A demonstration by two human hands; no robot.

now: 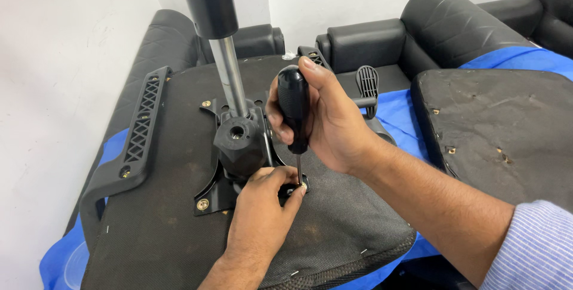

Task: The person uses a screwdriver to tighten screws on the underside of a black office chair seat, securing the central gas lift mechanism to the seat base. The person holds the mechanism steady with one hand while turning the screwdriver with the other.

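Two bare hands work at the underside of an upturned office chair seat covered in dark woven fabric (179, 230). The right hand (331, 120) is wrapped tight around the black rounded plastic handle of a screwdriver (294, 108), fingers closed on it. The screwdriver stands nearly upright, its long axis running top to bottom, handle up and thin metal shaft pointing down to the near right corner of the black metal mounting plate (210, 197). The left hand (259, 218) rests on the seat just beside that corner, thumb and forefinger pinched close around the tip; whether they grip a screw is hidden. A black and chrome gas-lift column (224, 39) rises from the plate. A black plastic armrest (134, 138) lies along the seat's left edge, over blue sheeting (397, 114).
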